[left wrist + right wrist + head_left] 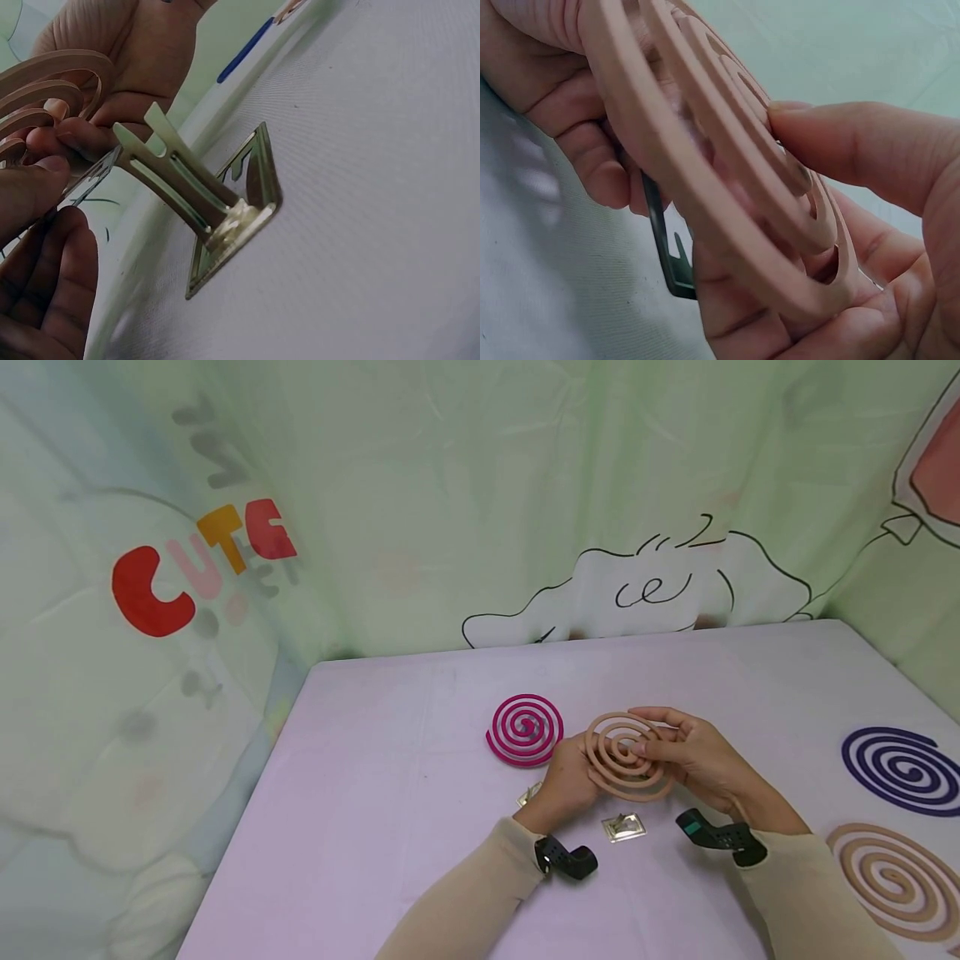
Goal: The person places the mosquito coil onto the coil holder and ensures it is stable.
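Note:
My right hand (701, 760) pinches a light brown mosquito coil (600, 760), its thumb near the coil's centre and the other fingers behind. Behind the coil, my left hand (572, 781) holds a thin metal coil stand (94, 174) between thumb and fingers; part of its frame also shows below the coil in the right wrist view. The coil hides much of the left fingers in the head view. Another metal coil stand (623, 827), its forked tongue bent up, lies on the table between my forearms. One more metal stand (528, 793) shows partly beside my left wrist.
A magenta coil (527, 766) sits just beyond my left hand. At the right lie a dark blue coil (910, 772) and a larger-looking brown coil (892, 881). A printed curtain (420, 527) hangs behind the pale table (360, 777).

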The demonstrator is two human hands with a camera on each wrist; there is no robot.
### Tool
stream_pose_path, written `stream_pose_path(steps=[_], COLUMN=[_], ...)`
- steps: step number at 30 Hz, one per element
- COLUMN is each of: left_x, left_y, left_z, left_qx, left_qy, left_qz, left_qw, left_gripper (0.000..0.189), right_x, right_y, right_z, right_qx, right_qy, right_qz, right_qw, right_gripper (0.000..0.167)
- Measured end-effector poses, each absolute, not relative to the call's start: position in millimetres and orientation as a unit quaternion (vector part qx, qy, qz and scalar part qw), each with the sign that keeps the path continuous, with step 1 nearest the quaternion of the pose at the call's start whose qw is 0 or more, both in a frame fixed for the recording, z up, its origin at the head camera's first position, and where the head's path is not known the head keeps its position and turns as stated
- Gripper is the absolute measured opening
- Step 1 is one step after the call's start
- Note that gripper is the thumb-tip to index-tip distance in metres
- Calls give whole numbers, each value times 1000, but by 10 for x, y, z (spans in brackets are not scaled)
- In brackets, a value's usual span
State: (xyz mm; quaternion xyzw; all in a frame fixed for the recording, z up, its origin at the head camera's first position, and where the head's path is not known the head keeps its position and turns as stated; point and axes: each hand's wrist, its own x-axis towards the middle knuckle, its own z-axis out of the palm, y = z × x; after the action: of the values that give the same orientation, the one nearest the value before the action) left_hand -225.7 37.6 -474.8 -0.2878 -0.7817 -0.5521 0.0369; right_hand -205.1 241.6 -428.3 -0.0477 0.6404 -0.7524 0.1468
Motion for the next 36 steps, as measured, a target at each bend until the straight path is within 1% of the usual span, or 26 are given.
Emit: stream_pose_path(steps=[9, 22, 29, 36], left_x=[-2260, -2252, -2263, -2265], left_y=[352, 360, 371, 365], left_z=[-4730, -4720, -4741, -4742], left_qx=[-308, -305, -315, -304], left_qy=[-777, -773, -780, -771], left_qz=[-547, -554, -538, -558], left_qw=[48, 41, 58, 36], left_gripper=[7, 5, 6, 7], right_x=[-2052, -2051, -2058, -2065], right_y=[2409, 2407, 2427, 2429], right_z=[-4275, -4272, -4289, -4292], right_qx=[-54, -54, -65, -66], right_qy=[638, 629, 616, 614], right_qz=[-754, -763, -771, -773], right_qw=[149, 141, 145, 147], right_gripper=[40, 41, 41, 41])
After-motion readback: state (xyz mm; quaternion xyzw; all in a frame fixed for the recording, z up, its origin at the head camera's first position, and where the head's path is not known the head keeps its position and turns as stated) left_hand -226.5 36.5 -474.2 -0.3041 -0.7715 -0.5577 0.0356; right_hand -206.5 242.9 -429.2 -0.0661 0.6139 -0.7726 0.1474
